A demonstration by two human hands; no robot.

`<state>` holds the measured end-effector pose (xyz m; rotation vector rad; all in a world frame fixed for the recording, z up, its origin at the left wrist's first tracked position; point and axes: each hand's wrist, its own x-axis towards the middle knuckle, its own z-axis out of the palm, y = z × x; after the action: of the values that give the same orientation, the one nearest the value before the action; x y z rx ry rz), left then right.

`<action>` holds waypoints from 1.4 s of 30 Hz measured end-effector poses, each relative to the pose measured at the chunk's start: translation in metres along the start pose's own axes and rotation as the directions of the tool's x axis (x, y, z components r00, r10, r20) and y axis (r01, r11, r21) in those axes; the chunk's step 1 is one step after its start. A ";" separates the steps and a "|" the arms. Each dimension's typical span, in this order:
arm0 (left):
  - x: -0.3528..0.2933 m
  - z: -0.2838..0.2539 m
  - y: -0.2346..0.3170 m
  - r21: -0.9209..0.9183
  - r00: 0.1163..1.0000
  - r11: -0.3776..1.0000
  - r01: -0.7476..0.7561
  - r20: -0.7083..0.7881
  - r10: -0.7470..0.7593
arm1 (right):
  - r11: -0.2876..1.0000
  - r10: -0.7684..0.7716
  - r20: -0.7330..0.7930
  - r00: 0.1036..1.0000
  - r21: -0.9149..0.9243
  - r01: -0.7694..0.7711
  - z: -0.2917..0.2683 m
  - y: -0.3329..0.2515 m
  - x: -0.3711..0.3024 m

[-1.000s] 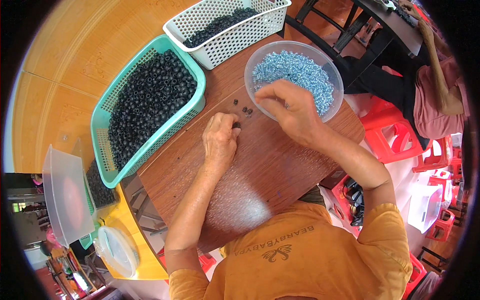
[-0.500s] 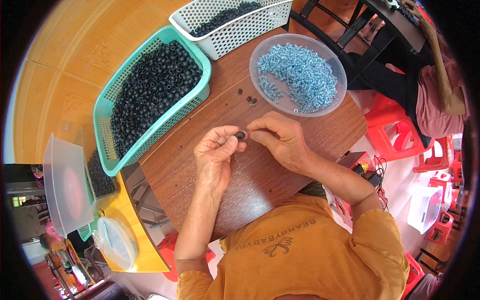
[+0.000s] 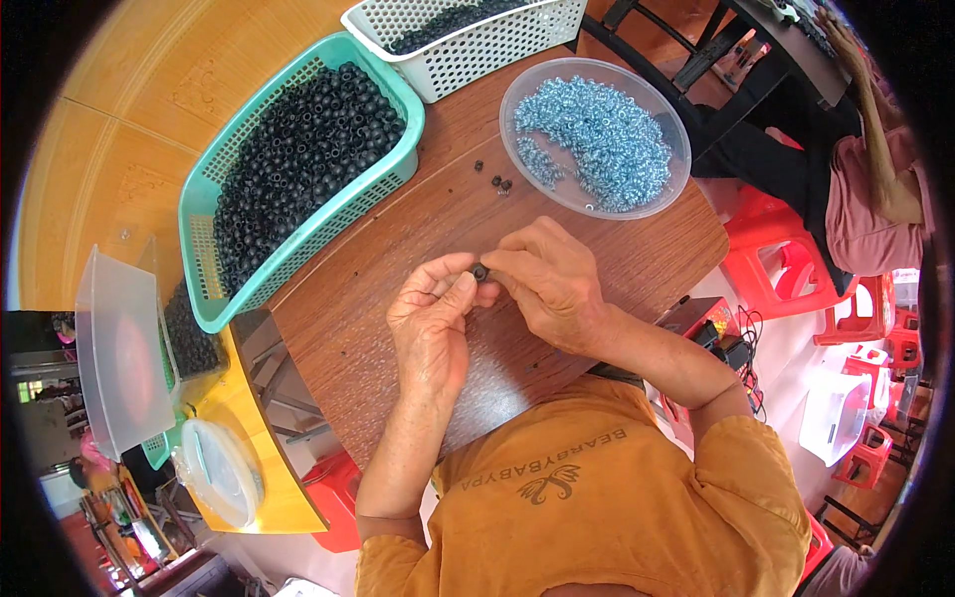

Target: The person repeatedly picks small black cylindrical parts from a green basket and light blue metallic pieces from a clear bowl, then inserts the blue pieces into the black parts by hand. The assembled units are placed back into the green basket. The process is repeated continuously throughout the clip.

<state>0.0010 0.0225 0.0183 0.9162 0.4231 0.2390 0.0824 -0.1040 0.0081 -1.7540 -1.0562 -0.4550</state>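
My left hand (image 3: 430, 316) pinches a small round black plastic piece (image 3: 479, 272), hollow at one end, between thumb and fingers above the table. My right hand (image 3: 553, 284) comes in from the right, its thumb and forefinger pressed together at the piece's edge. Whatever those fingertips may hold is too small and covered to make out. Beyond the hands, a few loose black pieces (image 3: 501, 185) lie on the brown wooden table (image 3: 398, 249). A round clear tub (image 3: 680, 177) holds many small shiny pale-blue metal pieces (image 3: 607, 139) that look like little springs.
At the table's left edge a turquoise basket (image 3: 311, 276) is full of black pieces. A white perforated basket (image 3: 487, 58) holds more behind it. Farther left are a clear plastic bin (image 3: 119, 348) and a lidded round tub (image 3: 221, 473). Red stools (image 3: 781, 259) and another person (image 3: 875, 199) are at the right.
My right hand has moved left, bringing its fingertips up against the black piece in my left hand. The whole view has shifted slightly.
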 end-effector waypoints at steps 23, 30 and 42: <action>-0.001 -0.025 -0.009 -0.080 0.985 0.982 0.169 -0.029 -0.171 | 0.991 0.098 0.148 0.984 -0.106 -0.083 -0.002 0.014 0.006; 0.002 -0.028 -0.014 -0.122 0.983 0.976 0.179 -0.015 -0.182 | 0.737 -0.009 0.311 0.950 -0.640 0.217 0.012 0.044 0.022; 0.004 -0.033 -0.017 -0.151 0.985 0.974 0.170 -0.008 -0.173 | 0.606 0.148 0.535 0.832 -0.714 0.351 0.034 0.048 0.031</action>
<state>-0.0100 0.0377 -0.0139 0.7256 0.4950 0.1204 0.1337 -0.0658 -0.0114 -2.7630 -1.5152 -0.5636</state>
